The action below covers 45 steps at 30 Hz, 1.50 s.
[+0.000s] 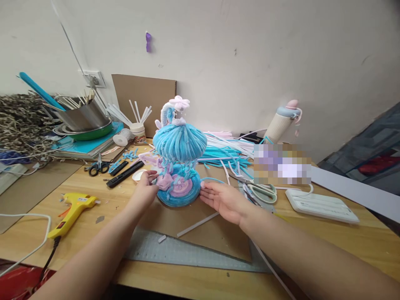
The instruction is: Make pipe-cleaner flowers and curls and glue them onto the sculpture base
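Note:
On a sheet of cardboard (215, 233) stands a fuzzy pipe-cleaner lamp-like ornament (179, 143). It has a ribbed blue dome, a pink flower on top and a round blue base with a pink spiral. My left hand (146, 186) is at the left edge of the base, fingers slightly bent and apart, its fingertips close to a pink fuzzy flower. On the opposite side my right hand (226, 202) is open, palm turned toward the base, fingertips at its rim. Whether either hand presses on the base I cannot tell. A white strip (197, 225) lies in front.
A yellow glue gun (73, 210) lies at left, near black scissors (99, 166) and a black utility knife (125, 175). Pale-handled scissors (264, 193), a white power bank (321, 205) and a bottle (281, 123) are at right. Pipe cleaners (223, 154) are piled behind.

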Each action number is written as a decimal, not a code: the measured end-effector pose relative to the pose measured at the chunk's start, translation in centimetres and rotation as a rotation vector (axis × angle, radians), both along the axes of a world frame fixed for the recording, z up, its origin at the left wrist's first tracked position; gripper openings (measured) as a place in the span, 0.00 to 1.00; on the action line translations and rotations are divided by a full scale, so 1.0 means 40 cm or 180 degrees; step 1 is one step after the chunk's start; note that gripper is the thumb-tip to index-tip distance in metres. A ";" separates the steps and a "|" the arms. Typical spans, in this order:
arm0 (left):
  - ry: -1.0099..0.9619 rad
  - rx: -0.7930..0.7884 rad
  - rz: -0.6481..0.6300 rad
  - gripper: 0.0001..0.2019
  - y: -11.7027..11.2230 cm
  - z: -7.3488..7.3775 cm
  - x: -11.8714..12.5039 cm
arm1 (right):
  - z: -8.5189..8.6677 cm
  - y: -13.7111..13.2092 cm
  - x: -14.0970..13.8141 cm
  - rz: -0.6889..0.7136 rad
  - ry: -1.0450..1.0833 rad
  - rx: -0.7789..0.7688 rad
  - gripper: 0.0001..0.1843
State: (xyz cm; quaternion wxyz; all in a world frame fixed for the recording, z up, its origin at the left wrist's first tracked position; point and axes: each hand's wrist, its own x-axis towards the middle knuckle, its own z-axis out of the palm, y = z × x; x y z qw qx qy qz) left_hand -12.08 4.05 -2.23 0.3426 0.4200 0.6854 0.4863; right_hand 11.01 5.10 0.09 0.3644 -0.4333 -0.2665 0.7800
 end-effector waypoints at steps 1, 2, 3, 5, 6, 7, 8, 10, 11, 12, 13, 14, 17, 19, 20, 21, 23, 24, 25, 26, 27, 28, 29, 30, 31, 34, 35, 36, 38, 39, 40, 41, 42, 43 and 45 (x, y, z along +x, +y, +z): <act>0.0059 0.0048 -0.0031 0.22 -0.002 -0.004 0.000 | 0.001 -0.008 0.007 0.0010 0.0008 0.0012 0.04; 0.0143 0.0103 -0.0045 0.22 -0.007 -0.007 0.000 | 0.003 -0.015 0.015 0.0040 0.0012 0.0048 0.05; 0.0245 0.0164 -0.0040 0.21 -0.015 -0.011 0.000 | 0.004 -0.022 0.025 0.0104 -0.0002 0.0134 0.06; 0.0488 0.0318 0.0006 0.20 -0.037 -0.014 -0.001 | 0.007 -0.037 0.052 0.0377 -0.0261 0.0507 0.09; 0.0687 0.0427 0.0015 0.19 -0.049 -0.014 -0.002 | 0.007 -0.047 0.068 0.0606 -0.0572 0.0824 0.10; 0.0947 0.0560 0.0006 0.17 -0.061 -0.013 -0.005 | 0.007 -0.059 0.085 0.0868 -0.1069 0.1185 0.10; 0.1225 0.0699 0.0006 0.14 -0.071 -0.011 -0.008 | 0.005 -0.072 0.102 0.1193 -0.1740 0.1604 0.10; 0.1712 0.0920 0.0051 0.11 -0.083 -0.008 -0.021 | 0.000 -0.102 0.132 0.1672 -0.2928 0.2421 0.08; 0.1857 0.0974 0.0114 0.10 -0.084 -0.007 -0.030 | -0.004 -0.116 0.143 0.1785 -0.3349 0.2685 0.07; 0.1909 0.0983 0.0207 0.10 -0.083 -0.006 -0.039 | -0.007 -0.129 0.151 0.1850 -0.3681 0.2855 0.07; 0.1921 0.0962 0.0303 0.10 -0.081 -0.006 -0.048 | -0.009 -0.139 0.156 0.1885 -0.3912 0.2963 0.07; 0.1910 0.0922 0.0371 0.11 -0.077 -0.007 -0.057 | -0.009 -0.147 0.157 0.1899 -0.4070 0.3021 0.07; 0.1806 0.0794 0.0322 0.10 -0.070 -0.012 -0.067 | 0.000 -0.157 0.153 0.1845 -0.4265 0.3103 0.08; 0.1744 0.0739 0.0076 0.09 -0.071 -0.012 -0.060 | 0.012 -0.159 0.147 0.1695 -0.4305 0.3204 0.11; 0.1728 0.0717 -0.0079 0.08 -0.073 -0.011 -0.053 | 0.017 -0.160 0.145 0.1618 -0.4328 0.3263 0.12; 0.1733 0.0712 -0.0262 0.08 -0.076 -0.009 -0.045 | 0.020 -0.160 0.142 0.1556 -0.4358 0.3310 0.12; 0.1805 0.0775 -0.0715 0.08 -0.081 -0.004 -0.028 | 0.022 -0.161 0.139 0.1508 -0.4467 0.3330 0.12; 0.1868 0.0833 -0.0930 0.08 -0.083 -0.001 -0.022 | 0.019 -0.160 0.139 0.1505 -0.4544 0.3305 0.12; 0.1938 0.0891 -0.1100 0.08 -0.085 0.000 -0.017 | 0.015 -0.159 0.140 0.1513 -0.4613 0.3269 0.11; 0.2002 0.0935 -0.1206 0.08 -0.086 0.001 -0.015 | 0.011 -0.157 0.142 0.1523 -0.4662 0.3231 0.11; 0.2047 0.0954 -0.1244 0.08 -0.086 0.001 -0.014 | 0.007 -0.155 0.145 0.1528 -0.4685 0.3195 0.11; 0.2068 0.0944 -0.1224 0.07 -0.085 0.000 -0.015 | 0.005 -0.154 0.150 0.1518 -0.4696 0.3147 0.11; 0.2074 0.0930 -0.1181 0.07 -0.084 -0.002 -0.017 | 0.004 -0.152 0.155 0.1500 -0.4704 0.3080 0.13; 0.2068 0.0924 -0.1136 0.07 -0.082 -0.004 -0.019 | 0.007 -0.152 0.161 0.1475 -0.4708 0.3001 0.14; 0.2049 0.0931 -0.1104 0.07 -0.080 -0.006 -0.021 | 0.011 -0.153 0.166 0.1447 -0.4702 0.2924 0.15; 0.1945 0.0997 -0.1084 0.09 -0.074 -0.010 -0.020 | 0.030 -0.165 0.177 0.1364 -0.4628 0.2819 0.14; 0.1923 0.0997 -0.1092 0.09 -0.072 -0.011 -0.018 | 0.035 -0.171 0.179 0.1330 -0.4605 0.2827 0.13; 0.1923 0.0978 -0.1092 0.09 -0.070 -0.011 -0.015 | 0.038 -0.178 0.180 0.1296 -0.4597 0.2849 0.12; 0.1978 0.0904 -0.1074 0.10 -0.065 -0.012 -0.006 | 0.040 -0.193 0.178 0.1262 -0.4553 0.2892 0.11; 0.2009 0.0875 -0.1064 0.10 -0.063 -0.012 -0.002 | 0.038 -0.199 0.176 0.1267 -0.4480 0.2917 0.11; 0.2027 0.0862 -0.1052 0.10 -0.061 -0.013 0.001 | 0.035 -0.205 0.174 0.1277 -0.4375 0.2942 0.11; 0.2019 0.0864 -0.1047 0.10 -0.059 -0.014 0.003 | 0.033 -0.211 0.171 0.1275 -0.4258 0.2958 0.12; 0.1953 0.0865 -0.1039 0.10 -0.057 -0.014 0.005 | 0.031 -0.215 0.168 0.1261 -0.4150 0.2962 0.12; 0.1837 0.0856 -0.1022 0.10 -0.055 -0.014 0.006 | 0.030 -0.218 0.165 0.1245 -0.4069 0.2963 0.12; 0.1547 0.0801 -0.0958 0.09 -0.054 -0.013 0.006 | 0.031 -0.224 0.155 0.1247 -0.3967 0.2986 0.12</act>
